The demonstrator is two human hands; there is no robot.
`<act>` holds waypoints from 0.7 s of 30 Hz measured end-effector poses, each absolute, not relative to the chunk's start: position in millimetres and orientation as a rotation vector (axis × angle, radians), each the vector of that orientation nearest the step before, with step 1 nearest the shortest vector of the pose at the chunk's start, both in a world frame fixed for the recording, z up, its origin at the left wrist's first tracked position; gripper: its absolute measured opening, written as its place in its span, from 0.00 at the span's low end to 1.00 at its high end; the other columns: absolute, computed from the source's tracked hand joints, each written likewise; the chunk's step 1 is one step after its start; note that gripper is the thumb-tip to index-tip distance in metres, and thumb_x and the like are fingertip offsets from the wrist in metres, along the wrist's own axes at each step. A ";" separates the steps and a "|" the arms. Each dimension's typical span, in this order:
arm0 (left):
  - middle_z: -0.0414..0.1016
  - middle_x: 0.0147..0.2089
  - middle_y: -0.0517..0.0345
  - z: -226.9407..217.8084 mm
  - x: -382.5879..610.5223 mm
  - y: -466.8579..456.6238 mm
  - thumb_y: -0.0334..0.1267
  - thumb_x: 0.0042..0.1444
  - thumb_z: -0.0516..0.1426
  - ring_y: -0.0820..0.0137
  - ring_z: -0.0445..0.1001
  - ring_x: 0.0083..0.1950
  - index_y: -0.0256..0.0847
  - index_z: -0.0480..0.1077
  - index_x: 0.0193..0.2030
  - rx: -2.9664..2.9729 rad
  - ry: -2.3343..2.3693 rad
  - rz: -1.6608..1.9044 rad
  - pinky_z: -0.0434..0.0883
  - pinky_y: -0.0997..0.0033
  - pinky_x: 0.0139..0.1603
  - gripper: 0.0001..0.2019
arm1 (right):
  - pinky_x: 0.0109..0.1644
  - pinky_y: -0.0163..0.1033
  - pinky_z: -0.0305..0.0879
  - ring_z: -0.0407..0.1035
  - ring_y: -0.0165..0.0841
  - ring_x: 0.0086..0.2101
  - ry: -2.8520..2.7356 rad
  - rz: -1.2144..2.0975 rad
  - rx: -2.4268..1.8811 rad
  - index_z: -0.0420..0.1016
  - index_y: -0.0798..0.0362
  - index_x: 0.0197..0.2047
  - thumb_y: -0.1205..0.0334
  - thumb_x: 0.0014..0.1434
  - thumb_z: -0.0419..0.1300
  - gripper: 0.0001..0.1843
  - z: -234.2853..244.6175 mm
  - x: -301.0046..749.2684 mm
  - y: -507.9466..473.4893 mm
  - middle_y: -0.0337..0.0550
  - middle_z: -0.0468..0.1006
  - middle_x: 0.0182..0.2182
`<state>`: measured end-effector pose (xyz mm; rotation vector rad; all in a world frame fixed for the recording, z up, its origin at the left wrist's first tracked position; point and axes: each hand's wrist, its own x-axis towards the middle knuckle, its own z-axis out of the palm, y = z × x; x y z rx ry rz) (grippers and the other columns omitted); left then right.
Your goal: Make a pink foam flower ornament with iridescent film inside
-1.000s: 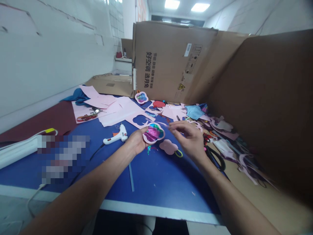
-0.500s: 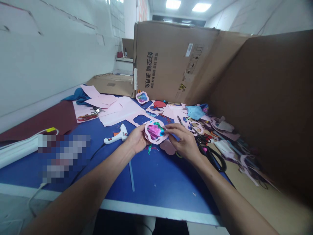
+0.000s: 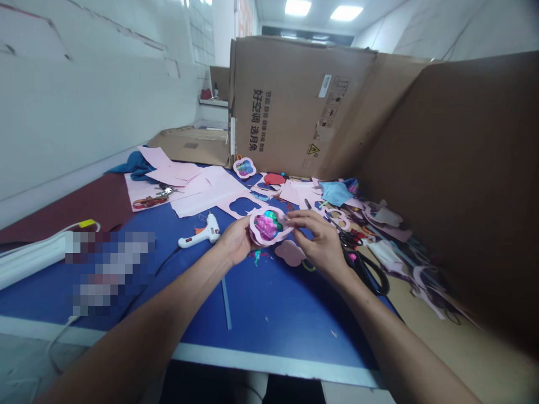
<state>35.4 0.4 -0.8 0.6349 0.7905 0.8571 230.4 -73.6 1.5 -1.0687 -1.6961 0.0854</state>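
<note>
Both my hands hold a pink flower-shaped paper frame with a shiny multicoloured centre [image 3: 268,226] just above the blue table [image 3: 261,314]. My left hand [image 3: 236,241] grips its left edge with curled fingers. My right hand [image 3: 320,241] pinches its right edge. A plain pink flower cutout [image 3: 289,253] lies on the table just below the frame, beside my right hand. A white glue gun [image 3: 200,232] lies left of my left hand.
Black scissors [image 3: 370,269] lie right of my right hand. Pink paper sheets [image 3: 202,188], a second finished flower frame [image 3: 245,168] and paper scraps [image 3: 379,219] cover the far table. Cardboard walls [image 3: 303,106] stand behind and to the right. A white power strip [image 3: 33,255] sits at left.
My right hand came in from the right and closed on the frame's right edge. The frame tipped more upright, then lowered slightly.
</note>
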 end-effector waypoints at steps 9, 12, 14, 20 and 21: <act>0.85 0.52 0.36 -1.9 33.4 -2.2 0.45 0.73 0.53 0.54 0.85 0.45 0.34 0.77 0.59 0.632 0.629 0.792 0.84 0.54 0.43 0.20 | 0.56 0.49 0.79 0.81 0.40 0.50 -1.771 0.017 -1.016 0.86 0.45 0.48 0.72 0.66 0.62 0.15 -8.7 231.6 -70.2 0.46 0.86 0.50; 0.85 0.54 0.35 -2.4 31.6 -0.7 0.53 0.75 0.48 0.53 0.85 0.46 0.35 0.77 0.59 0.608 0.626 0.786 0.84 0.53 0.41 0.26 | 0.56 0.49 0.79 0.81 0.40 0.50 -1.804 0.007 -1.011 0.85 0.44 0.49 0.72 0.67 0.62 0.15 -10.6 232.2 -69.8 0.46 0.85 0.51; 0.85 0.53 0.35 -2.1 30.8 -0.2 0.62 0.75 0.44 0.53 0.86 0.46 0.36 0.77 0.58 0.610 0.626 0.770 0.84 0.54 0.39 0.33 | 0.56 0.49 0.79 0.81 0.40 0.51 -1.820 -0.004 -1.009 0.85 0.44 0.49 0.72 0.68 0.62 0.15 -11.4 233.0 -69.3 0.47 0.85 0.51; 0.86 0.44 0.41 -9.6 34.2 -2.4 0.53 0.64 0.67 0.59 0.84 0.40 0.36 0.80 0.51 0.718 0.658 0.837 0.83 0.60 0.39 0.20 | 0.55 0.47 0.78 0.81 0.40 0.51 -1.850 -0.024 -1.007 0.85 0.45 0.49 0.72 0.68 0.60 0.16 -13.8 234.0 -68.5 0.48 0.84 0.51; 0.86 0.42 0.44 -12.0 35.3 -2.8 0.44 0.59 0.71 0.61 0.84 0.38 0.35 0.80 0.48 0.745 0.683 0.874 0.82 0.62 0.39 0.15 | 0.55 0.47 0.78 0.81 0.40 0.51 -1.862 -0.007 -1.006 0.85 0.45 0.50 0.73 0.68 0.60 0.17 -14.1 233.7 -69.1 0.48 0.84 0.51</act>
